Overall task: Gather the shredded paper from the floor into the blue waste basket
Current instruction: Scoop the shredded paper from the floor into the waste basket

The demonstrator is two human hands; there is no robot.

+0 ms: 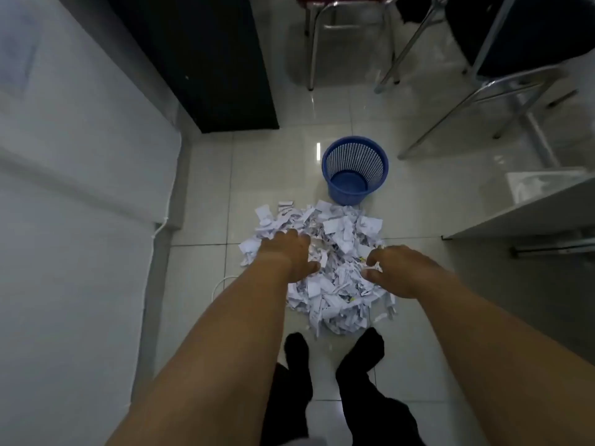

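A heap of white shredded paper (338,239) lies on the pale tiled floor in front of my feet. Just beyond it stands the blue mesh waste basket (355,170), upright, with nothing visible inside. My left hand (291,254) reaches over the heap's left side, fingers spread and pointing down into the scraps. My right hand (396,268) hovers at the heap's right side, fingers curled, with a small scrap pinched at the fingertips. Both forearms stretch out from the bottom of the view.
A white wall or panel (74,204) fills the left, with a white cable (222,283) on the floor beside it. A dark cabinet (206,59) stands at the back left. Metal chair legs (317,43) and a folding frame (483,91) are behind the basket; a grey shelf edge (528,210) juts in at right.
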